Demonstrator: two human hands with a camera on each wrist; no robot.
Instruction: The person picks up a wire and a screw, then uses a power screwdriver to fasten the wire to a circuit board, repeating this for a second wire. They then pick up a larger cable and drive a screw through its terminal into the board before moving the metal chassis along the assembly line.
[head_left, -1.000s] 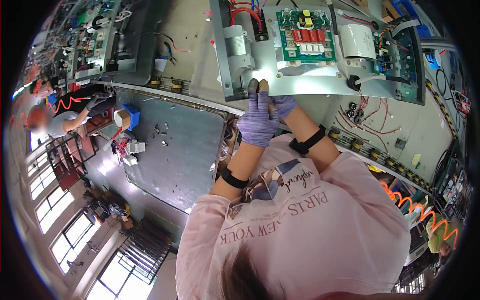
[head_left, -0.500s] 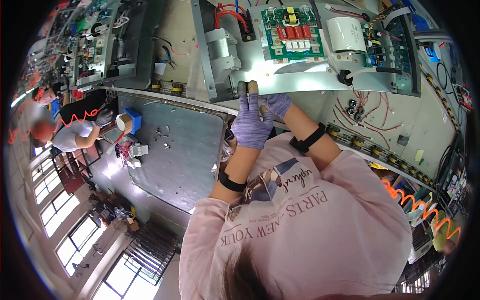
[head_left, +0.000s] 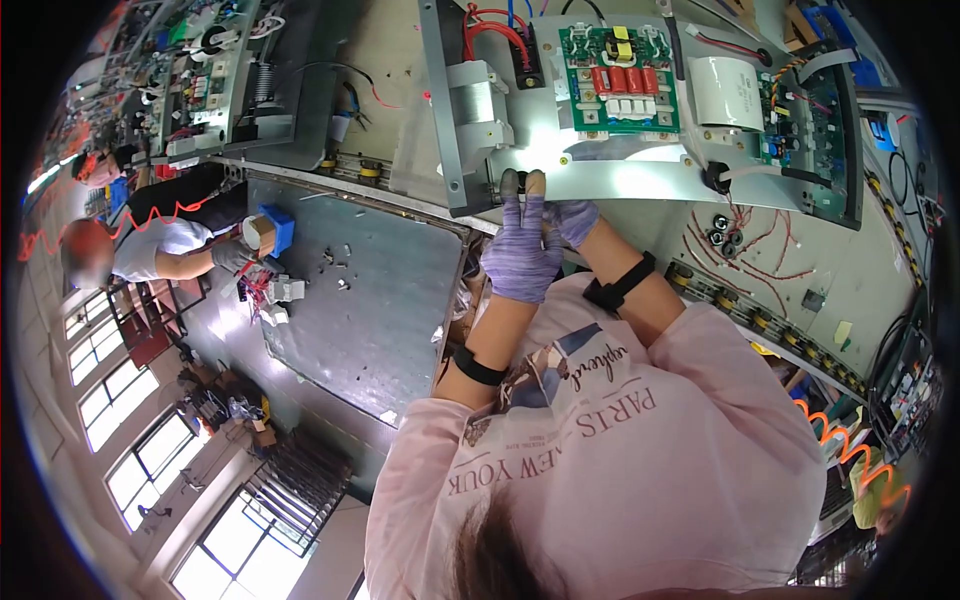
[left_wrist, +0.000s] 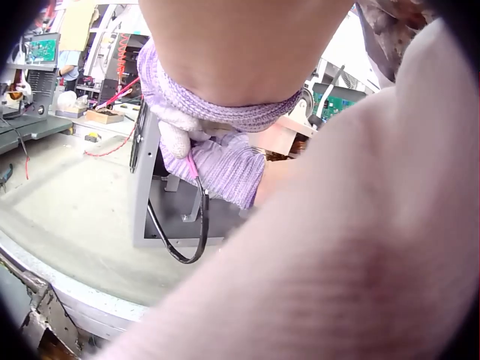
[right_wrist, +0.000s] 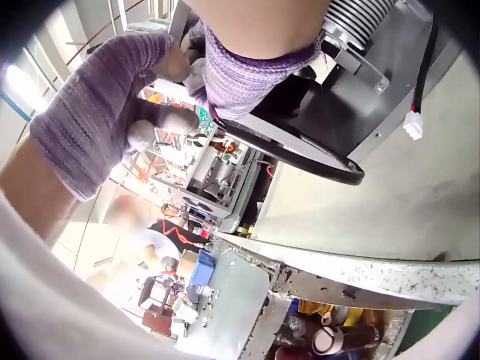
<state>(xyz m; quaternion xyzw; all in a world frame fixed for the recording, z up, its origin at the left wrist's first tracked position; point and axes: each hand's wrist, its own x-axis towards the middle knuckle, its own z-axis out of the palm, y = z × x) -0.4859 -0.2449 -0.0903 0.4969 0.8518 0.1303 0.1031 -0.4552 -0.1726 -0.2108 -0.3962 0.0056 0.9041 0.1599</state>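
Observation:
An open metal chassis (head_left: 600, 181) lies on the bench, carrying a green circuit board (head_left: 585, 118) and a white cylinder (head_left: 728, 93). My left hand (head_left: 521, 262), in a purple glove, lays two straight fingers against the near edge of the chassis, at its left end. Beside and partly behind it is my right hand (head_left: 575, 223), also gloved, low at the same edge. A black cable (right_wrist: 345, 178) comes out from the right hand's fingers, which seem to grip it; its loop (left_wrist: 204, 225) hangs by the panel in the left wrist view. Both wrists partly hide this grip.
Loose red wires (head_left: 745, 262) and small black rings (head_left: 722, 235) lie on the bench to the right. Pliers (head_left: 355, 108) lie at left, near another chassis (head_left: 265, 130). A dark cart top (head_left: 350, 290) bears small parts and a blue bin (head_left: 280, 228), beside another person (head_left: 180, 250).
Both hands keep their place at the chassis edge while the head view shifts slightly. The other person's arm at left has moved to the blue bin and wires on the cart.

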